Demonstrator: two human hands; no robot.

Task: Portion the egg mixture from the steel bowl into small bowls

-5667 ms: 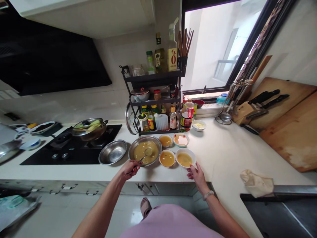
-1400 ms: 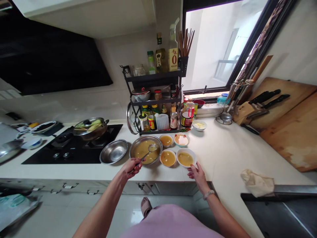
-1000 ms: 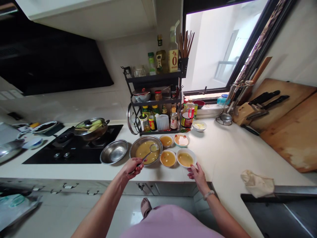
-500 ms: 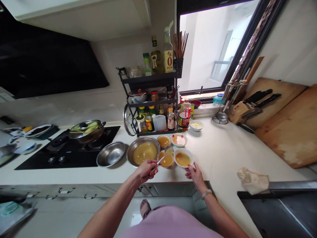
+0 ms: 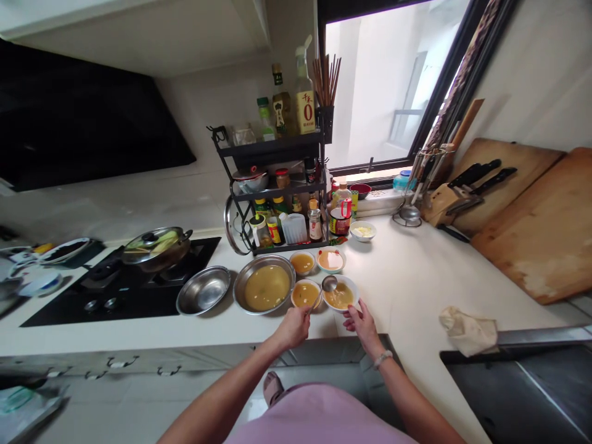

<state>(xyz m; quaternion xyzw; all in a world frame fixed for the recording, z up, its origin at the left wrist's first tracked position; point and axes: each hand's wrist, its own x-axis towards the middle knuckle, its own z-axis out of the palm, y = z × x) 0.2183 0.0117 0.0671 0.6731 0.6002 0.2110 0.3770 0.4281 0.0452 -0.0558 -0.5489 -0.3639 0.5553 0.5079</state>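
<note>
My left hand (image 5: 292,327) grips the handle of a metal ladle (image 5: 328,283), whose scoop hangs over the rim of a white bowl (image 5: 341,296) of yellow soup. My right hand (image 5: 361,323) rests its fingers against that bowl's near edge. Left of it sits a second small bowl (image 5: 305,294) of soup, and further left a large steel bowl (image 5: 264,287) holds more of the yellow liquid. Two more small bowls, one with soup (image 5: 302,263) and one with a pinkish filling (image 5: 330,260), stand behind.
An empty steel bowl (image 5: 203,290) sits by the black hob (image 5: 115,280), where a lidded pan (image 5: 155,245) stands. A spice rack (image 5: 272,185) rises behind the bowls. Knife block (image 5: 444,200), wooden boards (image 5: 536,228) and a crumpled cloth (image 5: 467,330) lie to the right.
My left hand lifted the ladle out of the large steel bowl and carried it right, over the small bowl, to the white bowl. The view has shifted slightly right.
</note>
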